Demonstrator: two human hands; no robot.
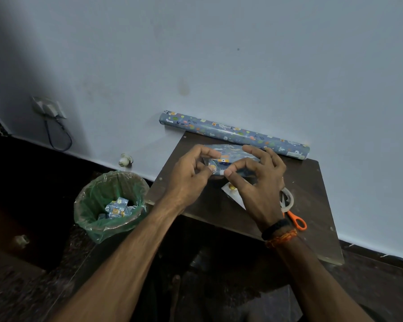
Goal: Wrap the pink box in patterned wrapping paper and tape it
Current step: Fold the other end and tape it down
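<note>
A box covered in blue patterned wrapping paper [228, 156] is held just above the small dark table [312, 182]; no pink shows. My left hand [191, 173] grips its left end, thumb and fingers curled round the folded paper. My right hand [256, 177] holds the right part, thumb and forefinger pinching the near edge where a small white bit, perhaps tape, shows. The roll of the same patterned paper [235, 133] lies along the wall behind. A roll of clear tape [289, 201] sits right of my right wrist.
Orange-handled scissors [296, 220] lie by the tape near the table's right side. A white paper scrap [233, 194] lies under my right hand. A bin with a green liner [96, 205], holding paper offcuts, stands on the floor at the left. A wall socket with cable [49, 110] is at far left.
</note>
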